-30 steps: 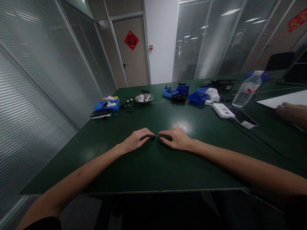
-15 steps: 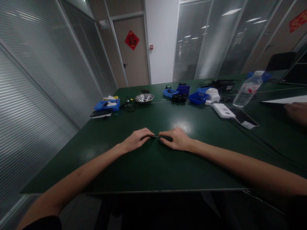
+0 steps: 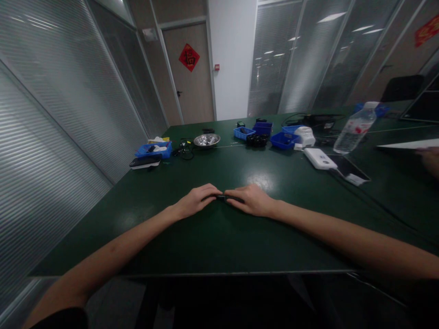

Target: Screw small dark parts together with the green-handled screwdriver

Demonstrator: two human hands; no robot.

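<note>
Over the middle of the green table (image 3: 219, 242), my left hand (image 3: 199, 200) is closed round a thin black object (image 3: 210, 196). My right hand (image 3: 252, 199) grips a slim dark handle (image 3: 236, 198) from the other side. The two dark pieces meet end to end between my fingertips, with no bright metal showing between them. Fingers cover much of both, so I cannot tell exactly what they are.
A metal dish (image 3: 206, 140) stands beyond my hands, with a blue tray (image 3: 161, 150) left of it. Rightward are a blue bin (image 3: 284, 140), a white power bank (image 3: 320, 158), a bottle (image 3: 355, 129) and another person's hand (image 3: 431, 160).
My right hand has moved slightly left, and the metal gap between the two dark pieces has closed. At the right edge, the other person's hand has shifted right.
</note>
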